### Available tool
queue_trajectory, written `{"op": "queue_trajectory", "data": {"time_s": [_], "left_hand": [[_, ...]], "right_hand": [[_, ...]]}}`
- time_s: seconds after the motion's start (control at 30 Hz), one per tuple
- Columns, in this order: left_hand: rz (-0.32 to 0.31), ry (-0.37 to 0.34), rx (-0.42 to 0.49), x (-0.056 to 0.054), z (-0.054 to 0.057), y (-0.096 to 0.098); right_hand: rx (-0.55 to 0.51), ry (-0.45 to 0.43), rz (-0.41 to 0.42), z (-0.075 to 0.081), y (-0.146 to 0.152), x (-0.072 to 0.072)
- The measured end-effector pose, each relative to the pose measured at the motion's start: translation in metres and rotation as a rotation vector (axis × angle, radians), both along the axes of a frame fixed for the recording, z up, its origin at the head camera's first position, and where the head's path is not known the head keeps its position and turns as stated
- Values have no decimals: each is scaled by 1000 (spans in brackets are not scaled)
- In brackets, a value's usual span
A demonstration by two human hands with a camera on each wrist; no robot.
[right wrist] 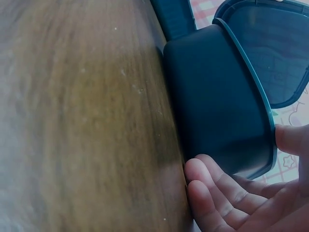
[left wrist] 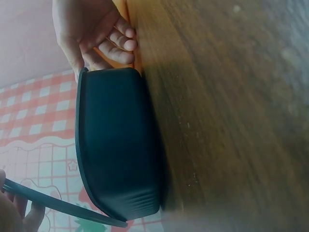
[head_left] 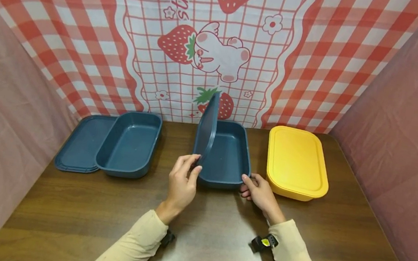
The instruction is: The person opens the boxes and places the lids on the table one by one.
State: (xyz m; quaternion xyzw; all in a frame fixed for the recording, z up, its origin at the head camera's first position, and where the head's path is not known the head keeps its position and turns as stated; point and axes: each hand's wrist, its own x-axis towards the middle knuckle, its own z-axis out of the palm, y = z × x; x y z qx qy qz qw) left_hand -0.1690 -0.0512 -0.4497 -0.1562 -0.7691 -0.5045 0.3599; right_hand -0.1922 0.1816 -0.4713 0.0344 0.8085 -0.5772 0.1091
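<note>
The left hand [head_left: 183, 184] pinches a dark blue lid [head_left: 207, 126], tilted nearly upright at the left rim of a box [head_left: 225, 158]; the right hand [head_left: 261, 193] grips the box's near right corner. The box stands by the middle of the table's [head_left: 216, 231] far edge. A loosened pinch could drop the lid askew; uneven pushing could slide the box. Behind, the cloth [head_left: 219, 49] reads "stra", cut off; I see no brand.

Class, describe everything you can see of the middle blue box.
The middle blue box is dark, smooth and plastic-looking, with rounded corners, a thin rim and ribs on part of its wall. It sits upright and open on the table, with nothing visible inside. A lid tilts steeply at its left side, held by the left hand, seemingly touching the rim. The right hand grips the near right corner, thumb at the rim.
</note>
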Motion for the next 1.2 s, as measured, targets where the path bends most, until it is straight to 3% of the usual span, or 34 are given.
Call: {"op": "queue_trajectory", "data": {"time_s": [0.43,0.73,1.0,1.2], "left_hand": [[-22,-37,37,2,-2,-3],[-6,-21,110,2,0,-5],[35,-138,227,2,2,-6],[38,-186,319,2,5,-8]], "right_hand": [[-39,-18,-41,-6,-1,1],[-40,-11,-35,-4,-1,1],[-27,-14,-32,-6,-2,1],[-18,-10,-27,-7,-1,0]]}}
